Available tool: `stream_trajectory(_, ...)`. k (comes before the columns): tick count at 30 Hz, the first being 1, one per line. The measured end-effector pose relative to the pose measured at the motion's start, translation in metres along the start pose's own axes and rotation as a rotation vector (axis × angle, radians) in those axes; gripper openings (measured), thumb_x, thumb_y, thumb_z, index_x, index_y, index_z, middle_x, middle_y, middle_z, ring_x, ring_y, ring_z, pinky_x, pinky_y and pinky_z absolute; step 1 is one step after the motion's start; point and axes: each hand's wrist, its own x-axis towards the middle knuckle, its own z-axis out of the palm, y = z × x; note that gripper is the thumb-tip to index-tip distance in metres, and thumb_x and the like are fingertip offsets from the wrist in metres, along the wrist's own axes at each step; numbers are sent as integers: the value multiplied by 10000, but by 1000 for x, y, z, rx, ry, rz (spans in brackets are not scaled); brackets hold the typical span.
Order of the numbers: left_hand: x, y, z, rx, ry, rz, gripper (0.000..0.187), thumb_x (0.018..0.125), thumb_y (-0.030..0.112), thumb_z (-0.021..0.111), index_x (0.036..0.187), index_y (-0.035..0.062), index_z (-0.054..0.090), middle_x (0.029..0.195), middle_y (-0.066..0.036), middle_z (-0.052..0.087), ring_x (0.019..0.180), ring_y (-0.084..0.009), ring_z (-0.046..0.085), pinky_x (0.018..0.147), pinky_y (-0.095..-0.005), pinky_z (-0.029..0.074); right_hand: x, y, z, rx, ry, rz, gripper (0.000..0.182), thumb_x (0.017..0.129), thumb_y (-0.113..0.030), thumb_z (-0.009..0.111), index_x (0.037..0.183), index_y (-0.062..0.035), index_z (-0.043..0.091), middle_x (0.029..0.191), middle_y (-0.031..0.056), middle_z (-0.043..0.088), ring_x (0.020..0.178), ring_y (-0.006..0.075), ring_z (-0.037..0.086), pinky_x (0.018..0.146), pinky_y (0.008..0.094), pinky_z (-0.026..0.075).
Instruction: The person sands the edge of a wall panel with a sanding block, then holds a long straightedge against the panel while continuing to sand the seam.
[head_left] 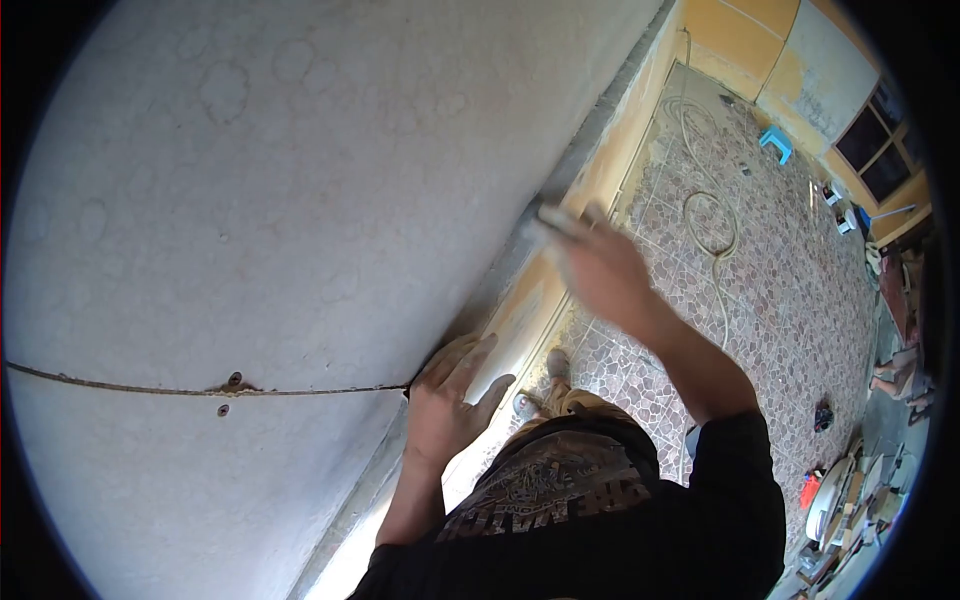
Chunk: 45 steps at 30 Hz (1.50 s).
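A large grey panel (pixel 300 200) fills the left side, crossed by a dark seam (pixel 130 385) with two screw heads near it. My left hand (pixel 450 395) rests on the panel's edge at the right end of the seam, fingers apart and holding nothing visible. Up and to the right, my right hand (pixel 600 260) is closed around a light-coloured object (pixel 562 222), blurred by motion, beside the grey strip along the panel's edge. What that object is cannot be made out.
Far below lies a stone-patterned floor (pixel 780 300) with a coiled hose (pixel 735 240). A blue stool (pixel 776 143) and white buckets (pixel 846 221) stand by the yellow wall (pixel 730 40). Boards and clutter (pixel 850 500) lie lower right; a person's legs (pixel 885 380) show at the right edge.
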Motion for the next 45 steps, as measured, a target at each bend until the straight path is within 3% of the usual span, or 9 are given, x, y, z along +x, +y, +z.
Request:
stream_trajectory(2,-6,-2,-1,-39,1,-12,499,872,276,883,1307,78,740,1230,-189,766,1137,-352,752,961,-446,620,-24,-42,-3,150,-64,-169,432,1012,-88,604,1438,-116,664,1518,105,612,1286,471,591,933,509,629)
stream_trajectory(8,-2,-6,5,-22,-19,0,517,883,295,872,1347,121,724,1214,-175,772,1142,-351,749,957,-445,623,-3,-2,-10,177,-108,-1,392,1019,-167,666,1409,-196,699,1477,11,635,1185,294,625,991,424,597)
stream_trajectory(11,-2,-6,6,-6,-14,10,511,887,302,868,1341,118,726,1204,-169,775,1135,-353,750,950,-447,625,-5,11,-1,199,83,16,338,1016,-160,673,1352,-139,705,1366,84,660,1217,337,601,1076,422,533)
stream_trajectory(14,-2,-7,8,-20,5,22,516,890,304,864,1350,119,721,1203,-167,775,1128,-357,751,950,-452,626,-9,14,-17,448,-15,29,348,995,-122,694,1342,-119,712,1339,107,677,1231,333,604,1084,445,509)
stream_trajectory(22,11,10,13,-50,164,-25,564,881,252,861,1402,112,697,1437,-144,671,1224,-347,705,980,-441,613,-20,-1,-38,707,-230,-337,347,951,-82,735,1296,-117,746,1354,86,698,1246,321,606,1121,457,456)
stream_trajectory(25,25,9,28,19,176,109,486,874,189,848,1338,104,731,1348,-105,724,1179,-306,720,997,-403,595,-7,12,-19,509,-186,-539,289,939,-143,750,1225,-127,781,1401,46,688,1312,304,578,1138,455,439)
stream_trajectory(29,47,9,65,177,257,36,363,894,152,818,1251,110,764,1219,-66,778,1142,-279,735,970,-399,597,23,45,-12,372,-102,-696,347,931,-111,730,1275,-140,764,1372,37,690,1294,284,578,1129,458,439)
stream_trajectory(40,101,26,114,376,439,-260,252,853,122,865,1094,96,795,1085,-52,811,944,-233,768,800,-361,605,88,149,29,473,33,-748,308,943,-113,735,1246,-145,785,1389,43,687,1311,279,597,1118,488,428)
stream_trajectory(45,79,23,112,524,838,-200,241,804,12,873,1020,64,781,974,-80,789,809,-211,727,706,-338,542,94,153,43,560,92,-807,358,875,-183,835,1228,-147,788,1331,37,700,1242,268,626,1058,464,448)
